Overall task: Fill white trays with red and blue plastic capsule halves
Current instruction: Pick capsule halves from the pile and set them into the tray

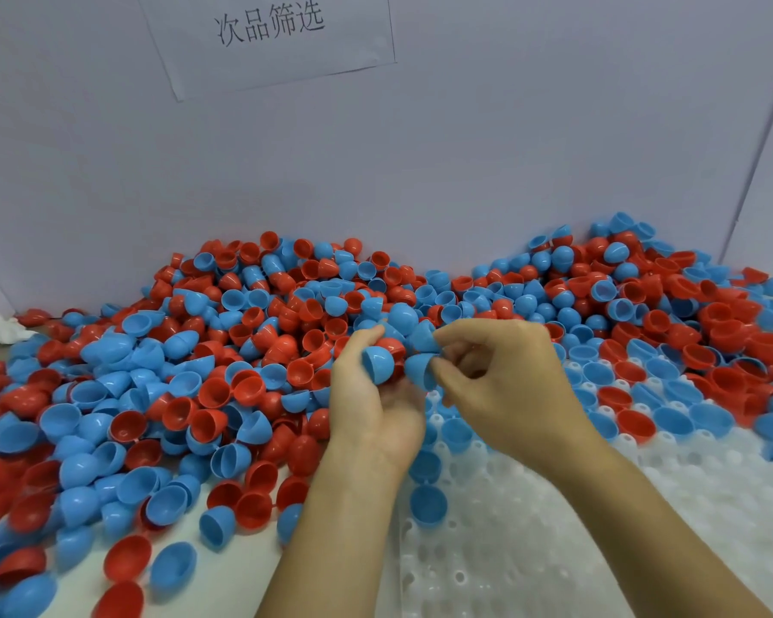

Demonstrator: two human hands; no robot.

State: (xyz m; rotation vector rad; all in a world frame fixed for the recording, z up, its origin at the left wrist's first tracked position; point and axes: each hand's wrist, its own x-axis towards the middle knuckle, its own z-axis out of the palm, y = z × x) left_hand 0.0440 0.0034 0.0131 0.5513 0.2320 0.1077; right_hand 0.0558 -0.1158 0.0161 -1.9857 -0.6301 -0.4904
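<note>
Right at the near edge of the big pile of capsule halves (251,359), both hands are working just above the white tray (532,550). The left hand (371,394) has its grip curled round a blue half (378,364), and it looks like a red one or two are tucked in the palm behind it, though that part is hard to make out. The right hand (505,385) pinches a second blue half (420,370) with thumb and fingertips, narrow grip, right beside the left hand's piece.

So this looks like the pick-and-sort step: halves are in hand but not yet seated. The tray's far rows on the right already carry some red and blue halves sitting open side up, while the near rows are bare sockets. Next move probably calls for turning each half the right way and pressing it into a free socket near the wrists, without knocking loose pieces off the table (251,568).

Writing-wise, a paper sign (268,37) taped to the back wall reads "次品筛选". No brands visible anywhere.
</note>
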